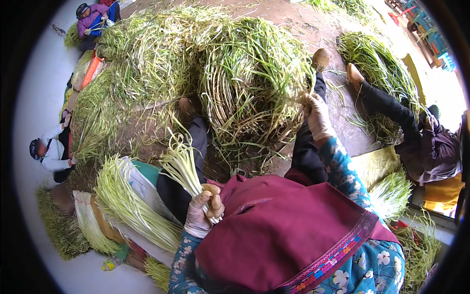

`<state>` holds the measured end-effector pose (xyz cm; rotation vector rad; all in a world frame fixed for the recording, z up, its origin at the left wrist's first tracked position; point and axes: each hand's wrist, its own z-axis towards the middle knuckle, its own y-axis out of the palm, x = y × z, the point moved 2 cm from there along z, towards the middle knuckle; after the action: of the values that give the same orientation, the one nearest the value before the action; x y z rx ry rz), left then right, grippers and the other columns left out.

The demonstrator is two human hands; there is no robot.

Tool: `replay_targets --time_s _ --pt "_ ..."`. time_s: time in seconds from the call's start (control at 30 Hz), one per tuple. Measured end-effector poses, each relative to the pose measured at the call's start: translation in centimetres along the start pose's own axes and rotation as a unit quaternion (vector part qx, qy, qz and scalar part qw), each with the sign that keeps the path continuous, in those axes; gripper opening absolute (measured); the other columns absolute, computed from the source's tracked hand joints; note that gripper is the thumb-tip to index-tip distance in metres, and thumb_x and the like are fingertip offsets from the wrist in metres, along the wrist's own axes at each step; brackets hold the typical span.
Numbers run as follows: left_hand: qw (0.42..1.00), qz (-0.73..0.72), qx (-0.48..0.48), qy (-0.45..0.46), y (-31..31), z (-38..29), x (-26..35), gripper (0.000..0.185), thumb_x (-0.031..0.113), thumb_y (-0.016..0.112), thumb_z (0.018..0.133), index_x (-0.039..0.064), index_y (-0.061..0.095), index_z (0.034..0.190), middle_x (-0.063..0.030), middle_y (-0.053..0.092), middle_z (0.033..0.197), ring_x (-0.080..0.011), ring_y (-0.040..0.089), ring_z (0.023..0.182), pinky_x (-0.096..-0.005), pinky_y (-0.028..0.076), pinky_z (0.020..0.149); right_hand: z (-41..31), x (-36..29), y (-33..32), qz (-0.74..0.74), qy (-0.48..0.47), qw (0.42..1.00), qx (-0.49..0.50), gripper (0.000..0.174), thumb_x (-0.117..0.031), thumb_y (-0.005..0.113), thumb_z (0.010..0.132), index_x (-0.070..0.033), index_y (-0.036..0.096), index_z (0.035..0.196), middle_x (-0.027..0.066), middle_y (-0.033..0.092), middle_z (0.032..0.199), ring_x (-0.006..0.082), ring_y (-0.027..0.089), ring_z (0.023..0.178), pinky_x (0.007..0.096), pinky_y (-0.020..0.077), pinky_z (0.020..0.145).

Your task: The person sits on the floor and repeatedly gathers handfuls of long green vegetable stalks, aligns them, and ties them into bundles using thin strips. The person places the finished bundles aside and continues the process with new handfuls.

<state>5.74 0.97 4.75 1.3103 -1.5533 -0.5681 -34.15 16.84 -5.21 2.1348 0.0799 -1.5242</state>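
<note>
My left hand (205, 210), in a thin pale glove, is closed around a bunch of pale, trimmed stalks (183, 167); their white ends point down towards my lap and the leafy ends fan out upward. Over my right leg, my right hand (317, 114), also gloved, pinches a thin green stalk (313, 83) in its fingertips. It is beside the right edge of a large heap of long leafy greens (253, 77) between my legs. A thick stack of cleaned pale stalks (137, 205) lies at my left on white sheeting.
More untrimmed greens (147, 62) cover the floor at left and ahead. One person (91, 22) sits at top left, another (53, 154) at left, a third (427, 147) at right by another heap (378, 66). A plastic bottle (110, 264) lies at lower left.
</note>
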Motion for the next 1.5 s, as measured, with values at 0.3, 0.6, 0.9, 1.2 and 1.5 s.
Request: replay_targets --time_s 0.3,0.6,0.9,1.2,1.5 --pt "0.997 -0.009 -0.068 0.035 0.3 0.1 0.5 0.023 0.019 0.052 0.099 0.000 0.054 0.110 -0.0012 0.042 0.054 -0.0075 0.032 0.038 -0.0246 0.029 0.038 -3.1 -3.4 9.1 -0.223 0.143 0.956 -0.127 0.031 -0.014 0.065 0.088 -0.005 0.065 0.117 -0.0030 0.064 0.074 0.0034 0.049 0.060 0.0171 0.0391 0.057" --pt "0.995 0.040 -0.005 0.093 2.2 4.5 2.1 0.035 0.024 0.051 0.099 0.004 0.051 0.128 0.0036 0.050 0.064 -0.0043 0.030 0.039 -0.0209 0.030 0.039 -7.1 -2.5 11.3 -0.269 -0.061 0.887 -0.371 0.026 -0.010 0.064 0.087 -0.008 0.068 0.112 -0.0023 0.066 0.078 0.0046 0.053 0.061 0.0199 0.0433 0.056" --pt "0.970 0.135 0.204 -0.001 1.1 12.7 -0.1 0.034 0.022 0.059 0.093 0.013 0.056 0.126 -0.0034 0.064 0.121 -0.0027 0.037 0.047 -0.0196 0.034 0.046 -11.7 2.4 10.7 -0.498 -0.053 0.772 -0.392 0.015 -0.024 0.067 0.083 -0.010 0.067 0.090 0.0120 0.066 0.077 0.0304 0.065 0.072 0.0383 0.0509 0.065" --pt "0.948 0.195 0.250 -0.020 0.2 12.9 -1.7 0.028 0.017 0.060 0.092 0.005 0.065 0.116 -0.0092 0.071 0.091 -0.0059 0.044 0.044 -0.0236 0.040 0.042 -11.9 0.6 12.1 -0.541 -0.094 0.664 -0.508 0.041 -0.033 0.065 0.088 -0.011 0.061 0.121 0.0171 0.066 0.085 0.0358 0.065 0.078 0.0396 0.0514 0.064" --pt "0.939 0.209 0.272 0.000 -0.3 11.9 -2.2 0.014 0.014 0.066 0.085 0.004 0.064 0.075 -0.0045 0.052 0.049 -0.0160 0.048 0.035 -0.0282 0.038 0.034 -10.6 3.3 13.8 -0.288 -0.011 0.872 -0.397 0.024 -0.027 0.069 0.088 -0.005 0.069 0.096 0.0140 0.065 0.084 0.0247 0.063 0.075 0.0342 0.0484 0.069"
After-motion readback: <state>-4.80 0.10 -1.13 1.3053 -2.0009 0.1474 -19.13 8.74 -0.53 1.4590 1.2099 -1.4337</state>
